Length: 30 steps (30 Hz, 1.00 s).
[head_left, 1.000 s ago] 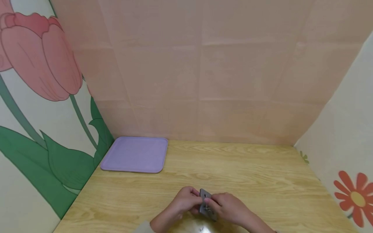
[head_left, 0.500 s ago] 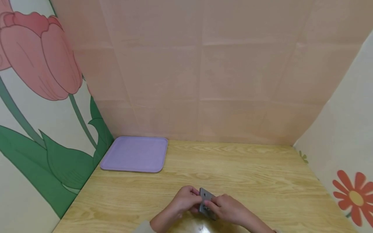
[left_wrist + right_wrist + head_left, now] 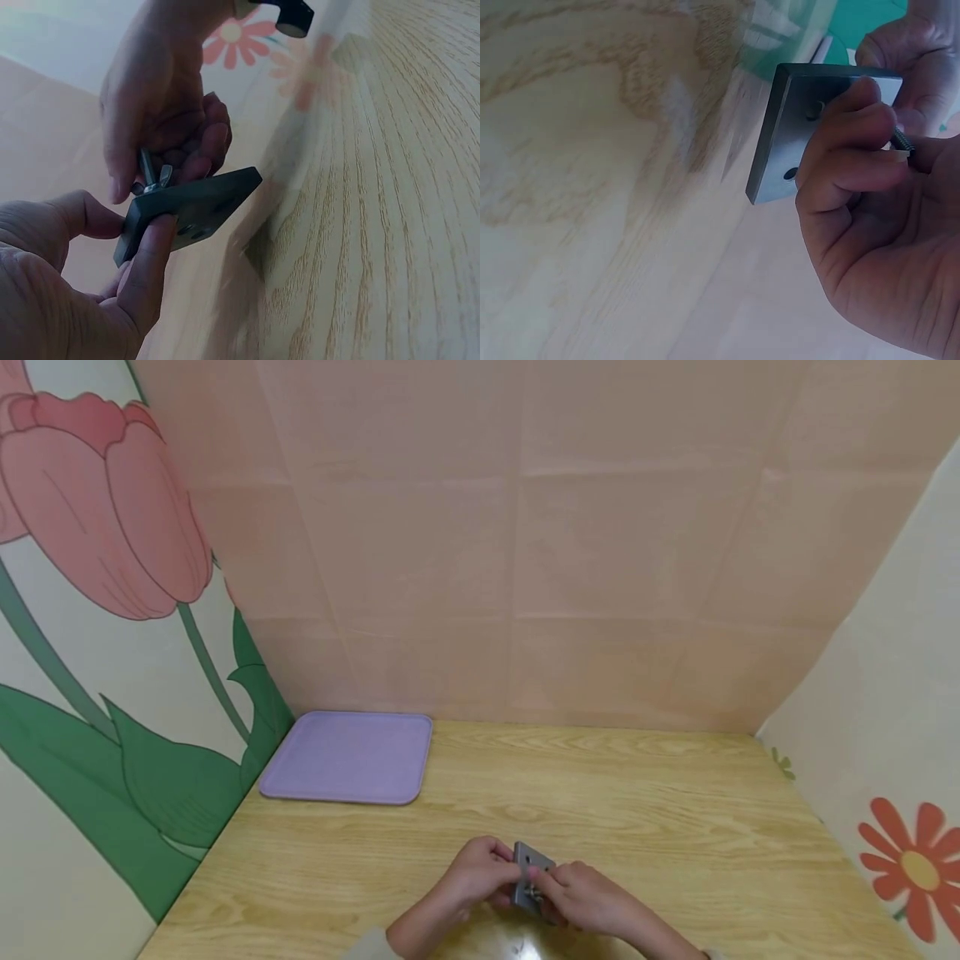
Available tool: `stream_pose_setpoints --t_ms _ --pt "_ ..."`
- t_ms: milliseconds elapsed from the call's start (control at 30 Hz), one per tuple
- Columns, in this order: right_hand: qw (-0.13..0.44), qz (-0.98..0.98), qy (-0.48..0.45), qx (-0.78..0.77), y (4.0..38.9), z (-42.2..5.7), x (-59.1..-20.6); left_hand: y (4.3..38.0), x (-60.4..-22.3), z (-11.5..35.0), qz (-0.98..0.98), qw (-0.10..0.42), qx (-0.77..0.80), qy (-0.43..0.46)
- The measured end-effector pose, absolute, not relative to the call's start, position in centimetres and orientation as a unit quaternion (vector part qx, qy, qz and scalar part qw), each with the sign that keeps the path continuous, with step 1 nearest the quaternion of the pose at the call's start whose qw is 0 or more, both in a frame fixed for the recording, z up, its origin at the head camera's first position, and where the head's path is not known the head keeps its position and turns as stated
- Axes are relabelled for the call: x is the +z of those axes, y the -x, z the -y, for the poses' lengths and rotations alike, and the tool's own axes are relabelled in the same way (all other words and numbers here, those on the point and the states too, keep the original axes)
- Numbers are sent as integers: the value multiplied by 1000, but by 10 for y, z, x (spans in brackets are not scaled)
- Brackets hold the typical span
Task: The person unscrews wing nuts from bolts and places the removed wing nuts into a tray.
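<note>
A flat grey metal plate (image 3: 522, 853) with several holes is held above the table near its front edge. My left hand (image 3: 477, 872) pinches one edge of it between thumb and fingers, plainly seen in the left wrist view. A threaded bolt (image 3: 147, 163) sticks out of the plate's face and carries a wing nut (image 3: 166, 175). Around that nut curl the fingers of my right hand (image 3: 588, 895), its thumb beside the bolt. In the right wrist view those fingers cover part of the plate (image 3: 789, 146), and only a short stretch of the bolt (image 3: 902, 141) shows.
A lilac tray (image 3: 348, 760) lies at the back left of the wood-grain table (image 3: 637, 802). A pinkish covering (image 3: 517, 543) hangs behind it. Flower-printed walls (image 3: 847, 718) close off both sides.
My right thumb and fingers have shifted slightly around the wing nut, which shows more in the head view. The left hand and the plate have barely moved; the tray stays put.
</note>
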State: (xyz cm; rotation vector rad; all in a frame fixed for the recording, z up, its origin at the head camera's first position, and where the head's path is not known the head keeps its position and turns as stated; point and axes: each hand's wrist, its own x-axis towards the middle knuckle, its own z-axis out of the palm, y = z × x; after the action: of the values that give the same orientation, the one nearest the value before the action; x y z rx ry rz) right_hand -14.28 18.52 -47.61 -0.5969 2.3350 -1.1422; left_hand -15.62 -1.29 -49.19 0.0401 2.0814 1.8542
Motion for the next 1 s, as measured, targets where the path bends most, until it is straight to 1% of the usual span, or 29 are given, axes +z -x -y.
stream_pose_setpoints --t_ms 367,700,1000 --pt "263 -834 154 -460 142 -184 -477 157 -491 12 -743 180 644 -12" --pt "245 -834 109 -483 139 -181 -477 157 -492 12 -733 170 659 -13" --pt "256 -843 123 -457 141 -181 -478 158 -494 12 -739 178 650 -15"
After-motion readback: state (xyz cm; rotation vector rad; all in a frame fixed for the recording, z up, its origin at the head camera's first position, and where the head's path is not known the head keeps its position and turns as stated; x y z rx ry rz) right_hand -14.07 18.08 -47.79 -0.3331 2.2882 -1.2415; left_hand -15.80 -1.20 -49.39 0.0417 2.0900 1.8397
